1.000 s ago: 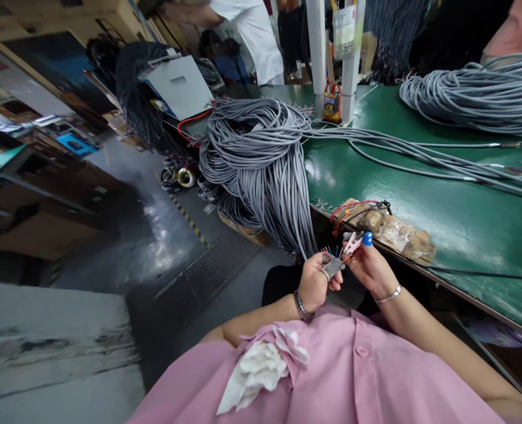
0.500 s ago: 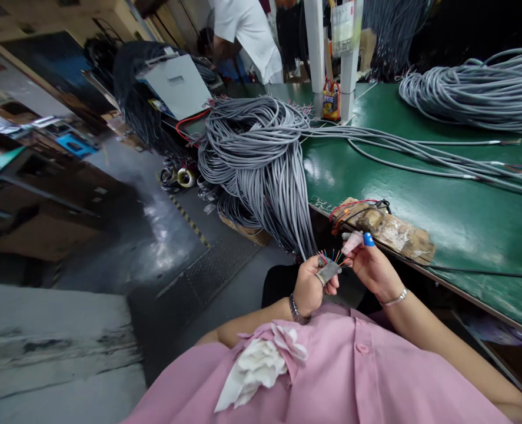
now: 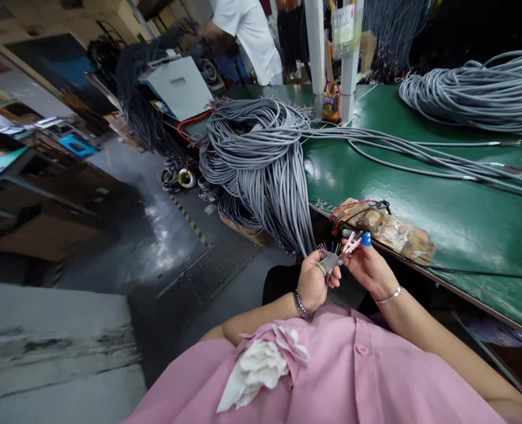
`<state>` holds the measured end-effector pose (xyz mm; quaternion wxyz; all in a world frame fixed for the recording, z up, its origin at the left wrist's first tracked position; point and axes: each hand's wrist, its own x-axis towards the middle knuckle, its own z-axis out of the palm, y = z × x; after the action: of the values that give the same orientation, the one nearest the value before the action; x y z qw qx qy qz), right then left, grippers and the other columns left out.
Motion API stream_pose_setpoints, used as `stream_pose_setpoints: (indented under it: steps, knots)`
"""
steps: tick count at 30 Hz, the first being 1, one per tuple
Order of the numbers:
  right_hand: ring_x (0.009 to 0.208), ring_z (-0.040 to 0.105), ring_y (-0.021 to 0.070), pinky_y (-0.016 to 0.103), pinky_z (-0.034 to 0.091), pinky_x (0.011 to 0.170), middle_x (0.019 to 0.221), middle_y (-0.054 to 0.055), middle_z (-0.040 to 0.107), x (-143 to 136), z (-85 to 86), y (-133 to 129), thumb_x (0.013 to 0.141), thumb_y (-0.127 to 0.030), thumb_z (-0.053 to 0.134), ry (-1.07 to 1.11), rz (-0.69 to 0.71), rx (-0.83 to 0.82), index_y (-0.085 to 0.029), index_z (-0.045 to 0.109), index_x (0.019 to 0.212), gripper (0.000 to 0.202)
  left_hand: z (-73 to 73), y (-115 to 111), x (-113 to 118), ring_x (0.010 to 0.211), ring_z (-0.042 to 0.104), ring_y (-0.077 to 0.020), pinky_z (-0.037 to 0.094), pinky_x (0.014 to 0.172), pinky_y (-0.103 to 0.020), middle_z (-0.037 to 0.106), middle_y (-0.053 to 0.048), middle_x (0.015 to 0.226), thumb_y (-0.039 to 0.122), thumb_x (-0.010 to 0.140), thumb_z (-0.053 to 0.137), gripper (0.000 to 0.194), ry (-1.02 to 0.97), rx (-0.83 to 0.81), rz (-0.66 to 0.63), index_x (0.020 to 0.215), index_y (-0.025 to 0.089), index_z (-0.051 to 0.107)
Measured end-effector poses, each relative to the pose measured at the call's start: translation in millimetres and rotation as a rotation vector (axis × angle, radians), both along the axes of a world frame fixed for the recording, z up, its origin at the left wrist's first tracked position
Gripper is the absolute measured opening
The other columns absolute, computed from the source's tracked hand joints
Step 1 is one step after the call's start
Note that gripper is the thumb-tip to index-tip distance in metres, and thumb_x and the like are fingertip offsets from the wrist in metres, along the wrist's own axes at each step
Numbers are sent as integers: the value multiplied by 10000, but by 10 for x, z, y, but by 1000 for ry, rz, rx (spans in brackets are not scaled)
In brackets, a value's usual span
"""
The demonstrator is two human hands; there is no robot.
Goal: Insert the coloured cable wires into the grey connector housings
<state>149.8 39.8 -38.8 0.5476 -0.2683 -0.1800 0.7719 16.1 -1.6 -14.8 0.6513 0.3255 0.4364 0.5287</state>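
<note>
My left hand (image 3: 312, 281) is closed on a fan of thin coloured wires (image 3: 329, 249), whose tips spread upward above the fingers. A grey cover (image 3: 328, 264) shows at the thumb; the cable behind the wires is mostly hidden by the hand. My right hand (image 3: 370, 268) pinches a small pink clip (image 3: 352, 244), its lower end close to the wires. Whether the clip touches a wire is too small to tell. One right fingertip wears a blue cover (image 3: 366, 239).
A thick bundle of grey cables (image 3: 261, 150) hangs over the end of the green table (image 3: 375, 168). A wooden block (image 3: 404, 238) with leads lies at its edge. Another cable coil (image 3: 476, 94) lies far right. A person in white (image 3: 254, 41) stands behind a grey box (image 3: 179, 88).
The pink clip has turned and come lower toward the wires, with my right hand slightly further left. My left hand has tilted a little. The person behind has stretched an arm out leftward.
</note>
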Motion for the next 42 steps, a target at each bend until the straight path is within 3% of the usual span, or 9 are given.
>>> stream_pose_setpoints:
  steps: [8,12,17,20,22,27,35,38,42]
  knots:
    - [667,589,113,232,503,640,829,-4,701,-43,28,-23,738,-470,709,29,-41,1,-214,701,848,278,-59,-29,-2,354,481,-74,287,339,-172,589,14,524,346,767,608,212,37,-18,-2,720,154,532]
    - [697,592,123,247,498,630,883,4,692,-19,-9,-52,799,-563,589,41,11,14,-241,687,864,343,-60,-65,-21,349,478,-72,289,337,-170,589,15,521,354,776,608,223,40,9,-7,724,150,536]
    - [702,587,133,256,498,616,876,43,662,98,0,-92,793,-651,517,-41,239,59,-207,672,880,478,-102,-116,-101,354,482,-69,304,344,-169,598,16,528,376,783,624,251,99,40,-22,728,149,533]
    - [704,592,145,265,498,629,791,42,631,200,41,-132,775,-597,592,-170,414,118,-180,661,854,430,-137,-136,-160,368,497,-73,342,364,-174,601,15,541,407,784,627,276,167,48,-55,750,148,539]
    - [685,584,136,264,489,635,758,28,614,252,65,-157,767,-506,659,-275,461,146,-175,647,827,336,-146,-146,-192,387,516,-79,366,380,-178,606,7,552,425,791,618,293,218,53,-102,751,144,544]
    - [610,522,95,234,429,605,687,-4,590,280,111,-171,731,-337,737,-552,437,231,-157,647,777,206,-126,-168,-218,429,546,-87,422,422,-187,608,-3,569,440,797,610,312,299,61,-204,739,139,549]
    - [618,519,113,256,413,614,677,3,615,213,165,-198,748,-364,710,-697,467,376,-146,637,735,230,-161,-156,-217,405,540,-93,433,404,-191,610,-10,556,402,720,693,302,342,19,-458,781,128,580]
    - [637,526,111,253,424,637,704,3,618,210,131,-215,767,-363,695,-682,406,374,-150,650,769,217,-164,-142,-228,397,540,-101,425,389,-194,606,-15,540,398,744,665,286,295,-12,-438,755,126,576]
    - [693,566,117,256,454,672,792,22,635,288,43,-230,789,-348,679,-530,394,243,-167,664,867,198,-171,-128,-220,379,529,-105,406,376,-200,601,-15,525,393,756,642,280,173,-50,-268,724,125,569]
